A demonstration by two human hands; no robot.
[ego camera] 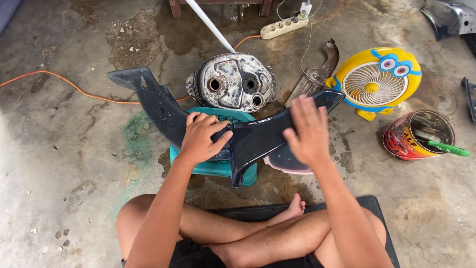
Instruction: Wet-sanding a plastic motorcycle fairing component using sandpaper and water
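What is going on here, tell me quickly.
A person sits cross-legged on a concrete floor, working on a dark plastic body panel that rests across a teal stool. The left hand grips the panel at its middle, while the right hand lies flat on its right wing. Beyond it lie a worn metal tank, a yellow and blue fan and an open tin holding a green-handled brush.

One head camera — looking steeply down, close over the concrete floor [59, 164].
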